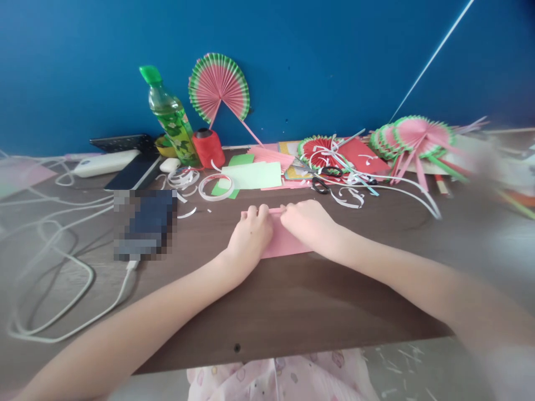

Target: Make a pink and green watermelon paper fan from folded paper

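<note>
Head view: tape roll (215,197) at 10 o'clock of pink paper (286,240); left hand (251,238) at 9 o'clock, clamped on its far edge. Pink paper lies on brown table (217,323) between 2 hands; right hand (310,225) at 2 o'clock, clamped likewise, black scissors (321,192) at 1 o'clock.

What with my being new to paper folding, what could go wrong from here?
The pink paper could crease crookedly if the left hand and right hand press its far edge unevenly. The white cable near the left forearm might snag. The scissors beyond the right hand could nick it.
</note>
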Tool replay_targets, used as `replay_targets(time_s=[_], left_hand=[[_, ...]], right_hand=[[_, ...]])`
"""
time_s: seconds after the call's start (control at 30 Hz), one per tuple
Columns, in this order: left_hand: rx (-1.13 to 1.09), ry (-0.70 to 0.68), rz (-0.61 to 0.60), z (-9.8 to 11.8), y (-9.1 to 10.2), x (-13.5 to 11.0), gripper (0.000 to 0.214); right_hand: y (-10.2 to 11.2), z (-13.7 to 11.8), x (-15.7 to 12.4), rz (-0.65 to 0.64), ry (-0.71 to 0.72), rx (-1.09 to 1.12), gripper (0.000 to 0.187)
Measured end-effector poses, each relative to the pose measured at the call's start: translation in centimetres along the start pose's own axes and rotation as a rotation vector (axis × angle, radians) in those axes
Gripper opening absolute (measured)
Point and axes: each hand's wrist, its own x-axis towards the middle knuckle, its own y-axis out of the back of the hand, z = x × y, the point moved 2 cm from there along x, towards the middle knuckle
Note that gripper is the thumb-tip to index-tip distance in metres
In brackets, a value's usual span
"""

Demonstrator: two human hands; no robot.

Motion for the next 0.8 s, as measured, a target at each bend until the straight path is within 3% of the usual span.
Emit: replay_targets(time_s=[0.13,0.3,0.4,0.57,0.7,0.8], left_hand=[[-0.042,0.023,-0.005,-0.6,0.0,0.3,0.033],[-0.125,-0.026,0.135,-2.5,-0.6,1.3,0.024],[-0.217,-0.058,0.103,-3.4,-1.0,1.9,0.019],[-0.418,-0.032,0.067,-4.4,-0.7,2.2,0.014],[-0.539,0.011,0.015,-5.2,-0.4,2.2,0.019],[-0.577,0.019,0.018,-5.5,-0.5,2.1,0.021]], right_hand=[[0.4,2.5,0.7,-0.002,-0.021,0.019,0.026],[-0.9,5.9,2.1,0.071,0.015,0.344,0.017],[-1.7,6.8,2.6,0.039,0.071,0.546,0.011],[-1.6,7.5,2.6,-0.013,0.082,0.760,0.025],[-1.2,8.1,2.4,-0.050,0.072,0.828,0.040],[-1.2,8.3,2.4,-0.096,0.080,0.838,0.040]])
